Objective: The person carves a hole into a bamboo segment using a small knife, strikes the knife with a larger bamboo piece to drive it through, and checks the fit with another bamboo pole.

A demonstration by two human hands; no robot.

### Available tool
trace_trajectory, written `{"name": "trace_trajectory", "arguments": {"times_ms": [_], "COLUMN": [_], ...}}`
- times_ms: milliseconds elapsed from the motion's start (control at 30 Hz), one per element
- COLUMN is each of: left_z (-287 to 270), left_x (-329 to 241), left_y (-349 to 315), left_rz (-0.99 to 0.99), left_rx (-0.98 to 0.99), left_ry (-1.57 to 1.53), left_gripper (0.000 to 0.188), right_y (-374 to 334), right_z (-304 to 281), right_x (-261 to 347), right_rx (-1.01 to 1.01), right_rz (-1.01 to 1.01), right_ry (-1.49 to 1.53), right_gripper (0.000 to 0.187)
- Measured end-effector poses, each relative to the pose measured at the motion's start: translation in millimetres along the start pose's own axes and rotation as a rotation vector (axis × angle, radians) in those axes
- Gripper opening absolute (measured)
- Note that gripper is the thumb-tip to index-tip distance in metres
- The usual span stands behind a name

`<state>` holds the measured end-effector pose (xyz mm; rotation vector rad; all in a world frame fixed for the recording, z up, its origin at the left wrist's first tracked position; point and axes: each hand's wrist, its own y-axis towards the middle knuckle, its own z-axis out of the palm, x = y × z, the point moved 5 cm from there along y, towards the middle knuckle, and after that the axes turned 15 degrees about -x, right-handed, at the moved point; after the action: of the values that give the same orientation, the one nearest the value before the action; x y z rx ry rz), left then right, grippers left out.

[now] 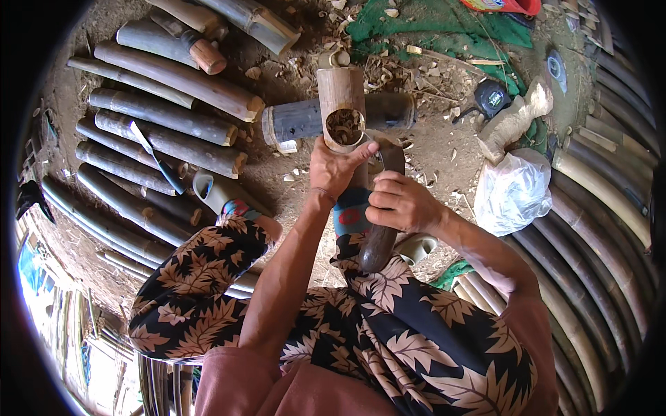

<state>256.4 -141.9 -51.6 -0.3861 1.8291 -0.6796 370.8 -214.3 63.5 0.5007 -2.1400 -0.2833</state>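
A pale bamboo section point(340, 88) rests across a dark bamboo piece on the ground in front of me. Its oval opening faces up and shows brown shavings point(345, 125) inside. My left hand point(331, 165) is closed around its near end, the thumb stretched toward the blade. In my right hand point(402, 201) is a carving knife with a long, dark, curved handle point(379, 251), its lower end against my trousers. The knife's short blade point(375, 134) points at the rim of the opening; my left thumb partly covers its tip.
The dark bamboo piece point(291, 123) lies crosswise beneath. Several bamboo poles point(166, 135) are stacked at left, with a knife point(157, 157) on them and a wooden-headed tool point(207, 55) above. At right are a tape measure point(491, 97), a plastic bag point(512, 191) and curved poles point(596, 177).
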Motion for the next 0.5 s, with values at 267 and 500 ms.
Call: {"name": "trace_trajectory", "arguments": {"times_ms": [267, 500], "left_z": [-1, -26], "left_x": [-3, 2], "left_y": [-3, -15], "left_rz": [-0.107, -0.267], "left_rx": [-0.045, 0.288], "left_ry": [0.121, -0.401], "left_gripper": [0.089, 0.08], "right_y": [-1, 44], "right_z": [-8, -8], "right_x": [-8, 7], "right_rx": [-0.041, 0.036], "right_rz": [0.043, 0.095], "right_ry": [-0.017, 0.296], "right_gripper": [0.015, 0.014]}}
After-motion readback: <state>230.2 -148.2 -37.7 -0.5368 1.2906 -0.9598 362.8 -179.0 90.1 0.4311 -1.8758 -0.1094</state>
